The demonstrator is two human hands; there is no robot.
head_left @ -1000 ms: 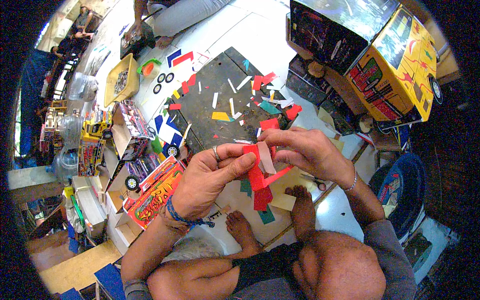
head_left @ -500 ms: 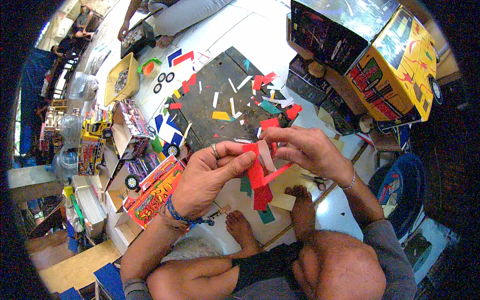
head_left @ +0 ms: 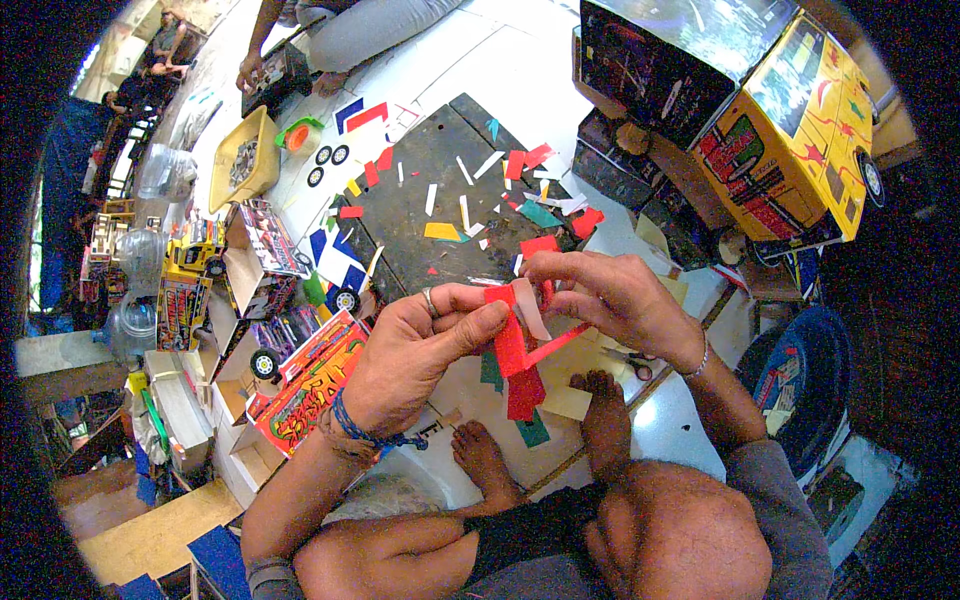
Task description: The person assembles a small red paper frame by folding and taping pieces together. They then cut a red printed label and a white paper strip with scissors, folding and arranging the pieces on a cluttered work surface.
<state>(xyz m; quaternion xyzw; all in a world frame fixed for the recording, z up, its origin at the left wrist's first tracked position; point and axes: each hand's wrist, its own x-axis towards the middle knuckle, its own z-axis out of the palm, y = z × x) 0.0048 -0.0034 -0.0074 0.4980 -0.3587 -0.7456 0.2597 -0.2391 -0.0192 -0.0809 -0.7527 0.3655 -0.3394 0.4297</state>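
My left hand pinches a red sticker-like strip cut-out between thumb and forefinger, above the board's near edge. The cut-out is an angular frame, with one thin arm slanting up to the right. A pale curved strip, like backing paper, stands away from its upper end. My right hand is closed with thumb and fingertips together at that end, a bit of red showing at the tips; its exact hold is partly hidden. Below hang or lie a wider red piece and green scraps; whether they touch the cut-out I cannot tell.
A dark board bears several coloured scraps. Scissors lie by my right foot. Toy truck bodies stand at left, a yellow tray beyond them. A large yellow toy truck stands at right. Another person's hand is at the top.
The pale strip has shifted slightly and stands a little more curved from the red cut-out. My right fingertips have moved very little; my left hand keeps its hold.
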